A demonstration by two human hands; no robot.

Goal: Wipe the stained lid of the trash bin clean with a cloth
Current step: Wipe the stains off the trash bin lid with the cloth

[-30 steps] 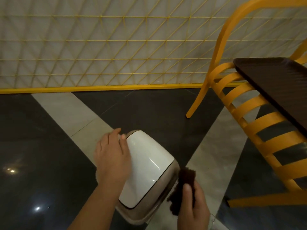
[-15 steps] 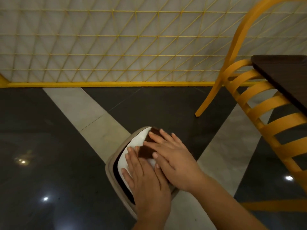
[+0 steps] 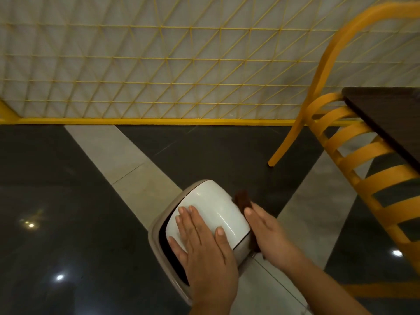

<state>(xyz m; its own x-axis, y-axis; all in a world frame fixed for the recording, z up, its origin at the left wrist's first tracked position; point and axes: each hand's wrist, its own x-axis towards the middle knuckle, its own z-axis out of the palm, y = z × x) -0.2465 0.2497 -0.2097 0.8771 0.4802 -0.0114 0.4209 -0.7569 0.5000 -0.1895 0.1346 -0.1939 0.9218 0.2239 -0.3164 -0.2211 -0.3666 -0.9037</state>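
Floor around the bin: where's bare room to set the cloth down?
Bare dark floor lies left of the trash bin, and more between the bin and the yellow chair's leg. Crowded at the bin's right, where the right hand holds the cloth; the left hand covers the lid.

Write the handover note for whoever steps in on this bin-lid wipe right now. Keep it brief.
Left hand: flat on the white lid, fingers straight, steadying it.
Right hand: grip on the dark brown cloth, pressed against the lid's right edge.
Trash bin: on the floor, lid tipped so a dark gap shows along its left side.
Done: the visible top of the lid shows no stains.
Left: wipe the right edge, check the part hidden under the left hand, then let go of the lid.
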